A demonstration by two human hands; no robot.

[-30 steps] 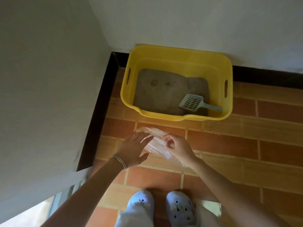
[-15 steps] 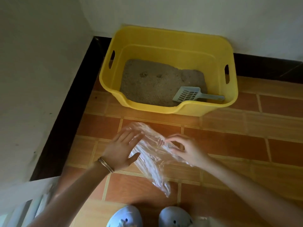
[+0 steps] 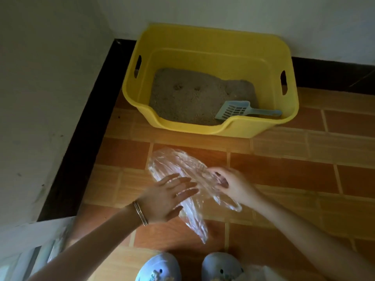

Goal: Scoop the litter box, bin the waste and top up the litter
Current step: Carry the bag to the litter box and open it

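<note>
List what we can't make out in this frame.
All head view.
clear plastic bag: whether its mouth is open; see-through folds and glare hide it.
right hand: fingertips blurred behind the bag film.
litter: near strip hidden by the yellow litter box front wall; clumps too small to tell.
white object by the shoes: cut off by the bottom edge.

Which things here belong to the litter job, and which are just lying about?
Job: litter box; litter; scoop, lying in the box; bag, with left hand flat on it and right hand pinching it.
Not job: shoes; bangles.
</note>
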